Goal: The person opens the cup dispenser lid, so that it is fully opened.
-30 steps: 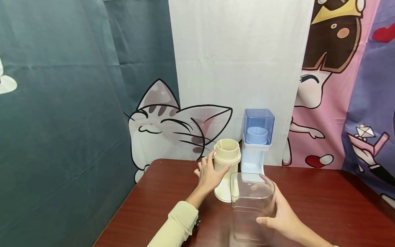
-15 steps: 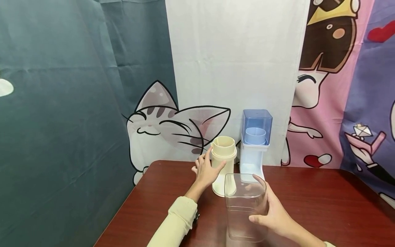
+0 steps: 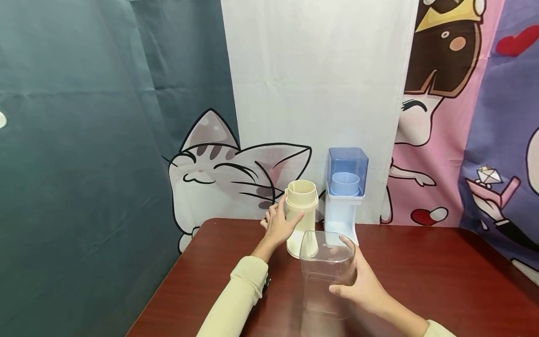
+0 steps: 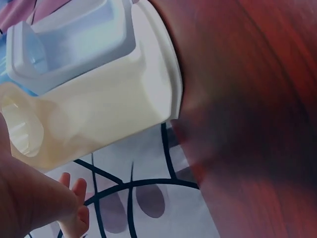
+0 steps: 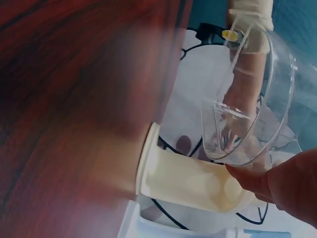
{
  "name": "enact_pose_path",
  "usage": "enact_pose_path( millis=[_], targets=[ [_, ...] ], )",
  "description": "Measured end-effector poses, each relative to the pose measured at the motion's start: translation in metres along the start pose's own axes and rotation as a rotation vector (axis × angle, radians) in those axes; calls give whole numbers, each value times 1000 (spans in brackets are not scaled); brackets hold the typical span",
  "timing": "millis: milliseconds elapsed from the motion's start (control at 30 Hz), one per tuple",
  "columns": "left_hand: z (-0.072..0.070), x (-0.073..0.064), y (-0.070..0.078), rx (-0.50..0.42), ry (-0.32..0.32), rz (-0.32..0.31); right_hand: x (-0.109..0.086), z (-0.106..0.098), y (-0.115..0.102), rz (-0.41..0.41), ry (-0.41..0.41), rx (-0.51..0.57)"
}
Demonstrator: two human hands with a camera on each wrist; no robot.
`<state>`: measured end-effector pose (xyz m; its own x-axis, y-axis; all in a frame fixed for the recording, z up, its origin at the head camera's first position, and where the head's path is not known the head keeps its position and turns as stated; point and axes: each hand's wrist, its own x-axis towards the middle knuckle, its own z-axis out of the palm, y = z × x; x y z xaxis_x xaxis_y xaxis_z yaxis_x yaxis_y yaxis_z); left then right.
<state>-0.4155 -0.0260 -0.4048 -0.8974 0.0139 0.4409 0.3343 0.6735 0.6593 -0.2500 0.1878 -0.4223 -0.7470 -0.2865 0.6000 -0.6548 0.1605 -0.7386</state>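
In the head view, my left hand (image 3: 278, 229) is at the left side of a cream dispenser stand (image 3: 301, 217), its index finger and thumb spread against the upper part. An open round collar tops this upright stand. The other fingers show bent beside it in the left wrist view, past the cream stand (image 4: 99, 114). My right hand (image 3: 366, 285) grips the right side of a clear plastic container (image 3: 322, 271) with rounded corners, thumb on the near face and fingers behind. That container (image 5: 282, 89) overlaps the stand's base in the head view.
A white dispenser with a blue see-through top (image 3: 347, 178) stands right of the cream one at the table's back. The dark red table (image 3: 421, 276) ends at a cartoon-print cloth backdrop (image 3: 320, 84). A left edge of the table runs beside my left sleeve (image 3: 236, 295).
The cream stand has slid back and slightly left along with my left hand, toward the backdrop. My right hand has moved left and slightly up with the clear container. The view has shifted slightly.
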Motion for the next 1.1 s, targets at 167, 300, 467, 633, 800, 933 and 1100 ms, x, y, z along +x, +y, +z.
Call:
enact_pose_path(
  millis=[167,300,467,633,800,933,1100],
  targets=[
    [0,15,3,-28,-33,11,8,3,5,37,21,-36],
    [0,23,4,-43,-63,9,10,7,8,89,32,-148],
    [-1,25,1,-80,-72,-28,9,16,11,147,29,-258],
    [0,25,-1,-107,-89,-63,7,23,15,210,32,-221],
    [0,32,-3,-107,-66,-64,13,27,24,233,36,-206],
    [0,37,-5,-95,-62,-80,19,29,30,221,25,-238],
    [0,40,-6,-78,-64,-99,23,31,36,233,28,-271]
  ],
)
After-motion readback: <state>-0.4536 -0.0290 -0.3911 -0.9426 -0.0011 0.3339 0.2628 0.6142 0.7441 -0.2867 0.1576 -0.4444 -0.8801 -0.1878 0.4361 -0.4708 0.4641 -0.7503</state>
